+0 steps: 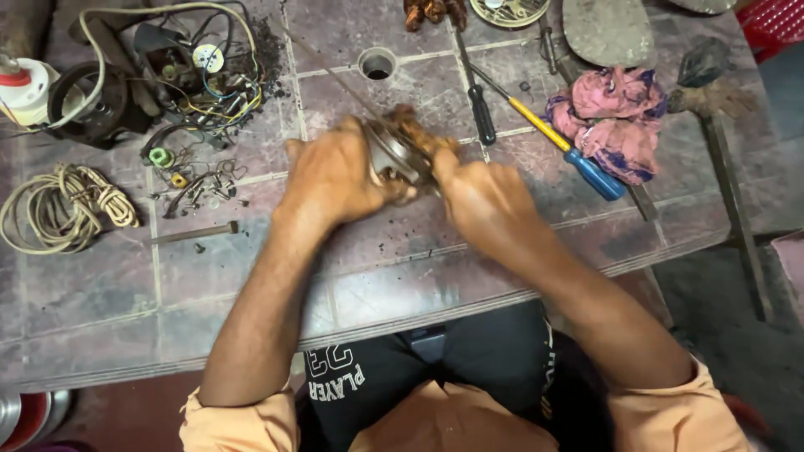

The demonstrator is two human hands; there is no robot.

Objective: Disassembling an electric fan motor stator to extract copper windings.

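- Head view, surroundings: tiled worktop (251, 293) of mottled pink-grey squares, dusty and strewn with parts; darker floor off the right edge.
- Centre of the worktop: round metal motor part (394, 155), disc-like and rusty brown on its far side, clamped between both hands just above the tiles.
- Left hand (331, 180): fingers closed around the part's left rim, thumb side up, palm pressed to the metal.
- Right hand (486, 201): fingers closed on the part's right and near edge, knuckles towards the camera; exact fingertip placement hidden behind the hand.
- Key relation: part wedged between the two palms, touching both, disc face tilted up and away; a thin rod running from it towards the upper left marks the long axis. Both hands equally near, neither leading.
- Right of the hands: blue-and-yellow screwdriver (561, 138) and black-handled screwdriver (480, 109) lying near, apart from the hands; pink rag (615, 121) beyond.
- Left side: coiled cream cord (63, 209), tangle of wires and small parts (197, 92), loose screws (205, 192), well apart from the hands.
- Hole in the worktop (377, 64) just beyond the part.
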